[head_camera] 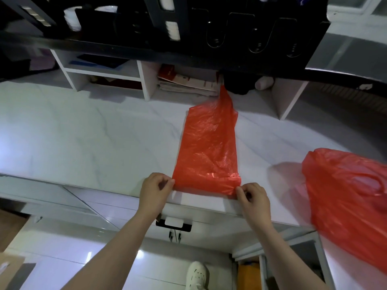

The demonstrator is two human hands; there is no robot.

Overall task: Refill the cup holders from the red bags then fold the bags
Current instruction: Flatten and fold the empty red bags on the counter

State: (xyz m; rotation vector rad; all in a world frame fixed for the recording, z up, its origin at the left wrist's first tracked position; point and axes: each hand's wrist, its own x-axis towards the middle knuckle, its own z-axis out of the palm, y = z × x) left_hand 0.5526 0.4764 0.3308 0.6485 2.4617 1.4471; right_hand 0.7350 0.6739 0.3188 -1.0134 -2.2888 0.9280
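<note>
head-worn view looks steeply down, close over counter [83, 132].

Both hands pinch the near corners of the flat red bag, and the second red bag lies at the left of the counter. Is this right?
Not quite: the head view shows the second red bag at the right of the counter, not the left. The left hand and right hand do pinch the near corners of the flat red bag.

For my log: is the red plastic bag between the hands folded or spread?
Spread: the red plastic bag lies flat; left hand and right hand pinch its near corners.
</note>
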